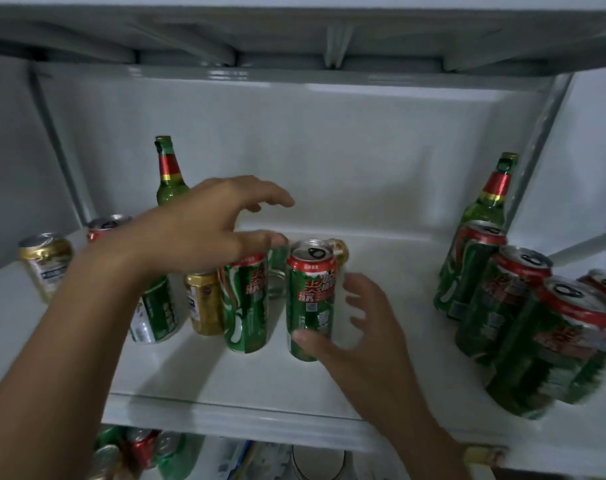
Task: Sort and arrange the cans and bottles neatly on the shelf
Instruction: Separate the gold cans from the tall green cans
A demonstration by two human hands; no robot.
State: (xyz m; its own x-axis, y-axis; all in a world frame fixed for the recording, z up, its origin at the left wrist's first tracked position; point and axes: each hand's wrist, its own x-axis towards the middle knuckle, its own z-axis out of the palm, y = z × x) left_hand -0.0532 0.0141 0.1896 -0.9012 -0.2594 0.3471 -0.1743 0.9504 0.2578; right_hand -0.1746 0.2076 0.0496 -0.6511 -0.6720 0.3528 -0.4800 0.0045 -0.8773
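On the white shelf [260, 375], two green cans with red tops stand side by side in the middle. My right hand [360, 327] is spread open around the right one [310, 299], thumb touching its lower front, fingers apart beside it. My left hand [204, 223] hovers open over the left green can [246, 306], fingertips above its top. Behind stand a gold can [204, 303], a green-and-white can [156, 313] and a further gold can [339, 251]. A green bottle [168, 171] stands at the back left, another [492, 199] at the back right.
A row of several green cans [523, 337] lines the right side of the shelf. A pale gold can [47, 265] and a red-topped can [104, 225] stand at the far left. More cans [135, 448] lie on the level below. The shelf's back wall [329, 150] is bare.
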